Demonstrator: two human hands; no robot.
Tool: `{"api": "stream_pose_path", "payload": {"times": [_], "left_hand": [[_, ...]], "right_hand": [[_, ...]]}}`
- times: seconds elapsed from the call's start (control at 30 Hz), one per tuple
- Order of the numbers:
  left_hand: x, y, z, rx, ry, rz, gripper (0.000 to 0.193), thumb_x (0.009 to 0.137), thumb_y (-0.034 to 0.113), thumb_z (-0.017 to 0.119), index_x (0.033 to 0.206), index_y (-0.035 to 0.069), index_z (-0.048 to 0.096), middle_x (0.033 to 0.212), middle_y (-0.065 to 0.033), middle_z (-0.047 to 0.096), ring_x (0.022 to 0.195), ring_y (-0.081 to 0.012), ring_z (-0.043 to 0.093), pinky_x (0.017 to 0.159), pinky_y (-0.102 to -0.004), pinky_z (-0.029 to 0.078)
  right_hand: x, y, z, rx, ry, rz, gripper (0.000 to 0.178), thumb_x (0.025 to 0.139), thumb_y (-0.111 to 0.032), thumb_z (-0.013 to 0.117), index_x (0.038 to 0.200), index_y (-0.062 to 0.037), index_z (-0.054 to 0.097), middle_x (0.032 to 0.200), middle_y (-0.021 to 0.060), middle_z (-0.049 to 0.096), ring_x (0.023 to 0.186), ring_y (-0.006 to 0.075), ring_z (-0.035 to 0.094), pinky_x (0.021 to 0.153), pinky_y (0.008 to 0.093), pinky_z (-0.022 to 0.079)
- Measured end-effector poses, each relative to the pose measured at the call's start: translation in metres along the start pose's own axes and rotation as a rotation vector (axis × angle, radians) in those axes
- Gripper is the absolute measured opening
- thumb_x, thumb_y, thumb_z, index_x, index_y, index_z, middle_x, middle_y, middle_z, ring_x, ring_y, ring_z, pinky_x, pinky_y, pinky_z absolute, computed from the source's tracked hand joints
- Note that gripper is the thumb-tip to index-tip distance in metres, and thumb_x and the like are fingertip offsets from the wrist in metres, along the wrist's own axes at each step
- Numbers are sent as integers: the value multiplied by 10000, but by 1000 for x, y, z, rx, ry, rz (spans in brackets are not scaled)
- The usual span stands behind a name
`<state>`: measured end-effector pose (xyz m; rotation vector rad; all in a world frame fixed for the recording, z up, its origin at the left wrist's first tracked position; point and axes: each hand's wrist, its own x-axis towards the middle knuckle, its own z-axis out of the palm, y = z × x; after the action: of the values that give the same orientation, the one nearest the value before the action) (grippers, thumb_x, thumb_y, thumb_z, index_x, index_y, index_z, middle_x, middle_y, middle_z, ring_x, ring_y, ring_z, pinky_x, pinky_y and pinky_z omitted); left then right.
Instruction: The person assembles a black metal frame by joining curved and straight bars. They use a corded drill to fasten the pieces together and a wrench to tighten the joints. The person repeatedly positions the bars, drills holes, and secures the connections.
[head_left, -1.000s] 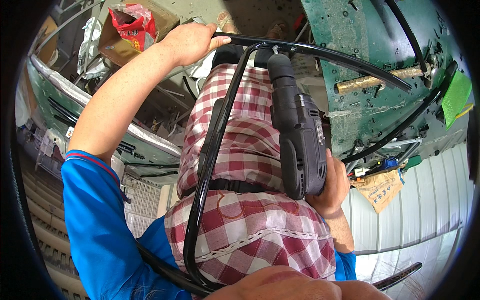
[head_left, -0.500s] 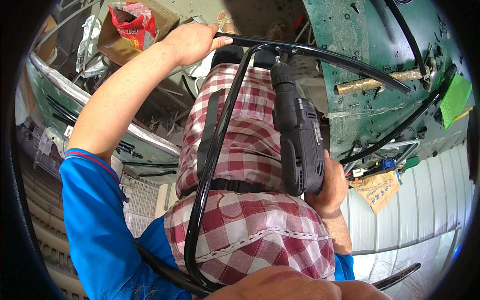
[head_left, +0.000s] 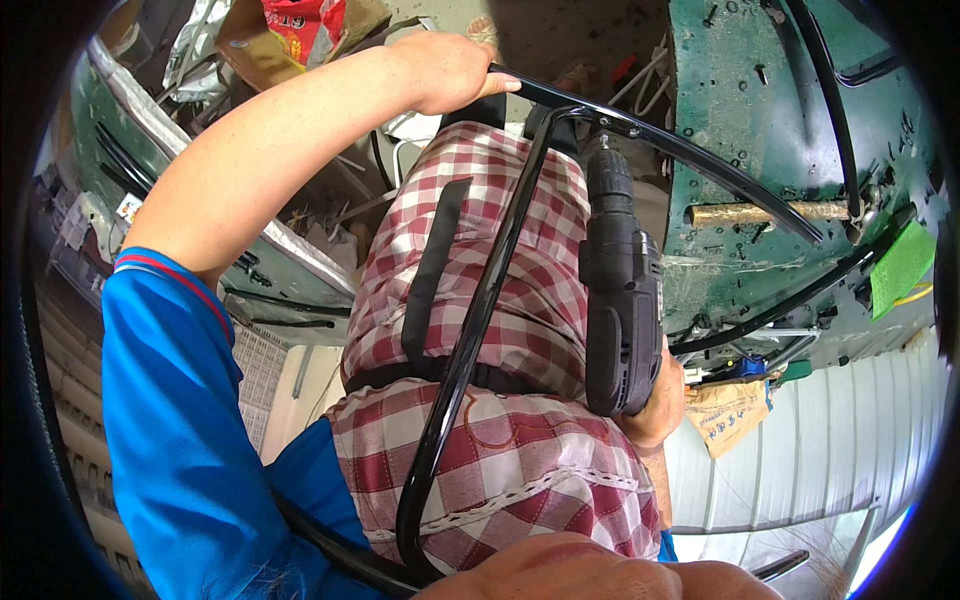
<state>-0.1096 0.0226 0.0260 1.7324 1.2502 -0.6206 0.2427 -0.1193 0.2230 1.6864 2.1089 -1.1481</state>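
My left hand (head_left: 455, 72) is closed round the far left end of a bent black metal tube frame (head_left: 480, 290). The frame lies across my red-and-white checked apron (head_left: 510, 440), and its far bar slopes down to the right. A dark power drill (head_left: 622, 320) is in my right hand (head_left: 660, 410), which wraps its handle; the fingers are mostly hidden behind the tool. The drill's nose points away from me, close to a screw (head_left: 604, 124) in the far bar; I cannot tell if the bit touches it. Another screw (head_left: 633, 132) sits just right of it.
At the right, a green worktop (head_left: 720, 290) carries a wooden-handled hammer (head_left: 740, 213), scattered screws, more black tubes (head_left: 835, 110) and a green card (head_left: 903, 268). A brown paper piece (head_left: 730, 412) hangs near its edge. A cardboard box (head_left: 245, 50) with a red bag stands far left.
The view has shifted. The frame's far bar tilts more steeply down to the right, and the drill has moved rightward and slightly nearer me. Both hands keep their holds.
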Motion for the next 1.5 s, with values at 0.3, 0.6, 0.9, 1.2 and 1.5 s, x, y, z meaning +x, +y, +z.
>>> {"api": "stream_pose_path", "payload": {"times": [0.3, 0.6, 0.9, 1.2, 1.5], "left_hand": [[-1, 7, 1, 15, -7, -27, 666, 972, 576, 356, 1179, -24, 557, 1022, -228, 658, 997, -386, 635, 859, -475, 507], [3, 4, 0, 67, 68, 21, 652, 980, 568, 342, 1093, -37, 556, 932, -238, 663, 942, -413, 636, 820, -498, 507], [0, 24, 13, 33, -1, -42, 658, 987, 560, 349, 1192, -40, 524, 958, -220, 688, 948, -377, 663, 832, -476, 525], [10, 14, 19, 4, 9, -3, 608, 986, 533, 371, 1068, -43, 548, 990, -251, 645, 927, -411, 636, 797, -500, 507], [10, 17, 6, 49, -60, -22, 659, 980, 571, 357, 1190, -29, 533, 962, -204, 689, 973, -363, 657, 853, -466, 517]], "right_hand": [[10, -5, 5, -26, 83, -43, 735, 711, -190, 752, 1332, 79, 465, 1060, 215, 615, 935, 381, 606, 837, 440, 494], [20, -29, -3, -120, 133, -143, 642, 712, -92, 727, 1291, 79, 511, 1052, 219, 614, 910, 357, 621, 760, 404, 504], [46, -84, -46, -963, -43, -520, 318, 858, -45, 548, 1141, 76, 625, 919, 189, 621, 829, 304, 616, 641, 361, 496], [55, -98, -50, -1240, -169, -678, 318, 864, -65, 526, 1138, 38, 650, 875, 168, 630, 795, 298, 618, 675, 396, 525], [62, -100, -58, -1256, -213, -727, 324, 861, -65, 528, 1143, 36, 651, 862, 165, 633, 788, 297, 618, 672, 396, 528]]}}
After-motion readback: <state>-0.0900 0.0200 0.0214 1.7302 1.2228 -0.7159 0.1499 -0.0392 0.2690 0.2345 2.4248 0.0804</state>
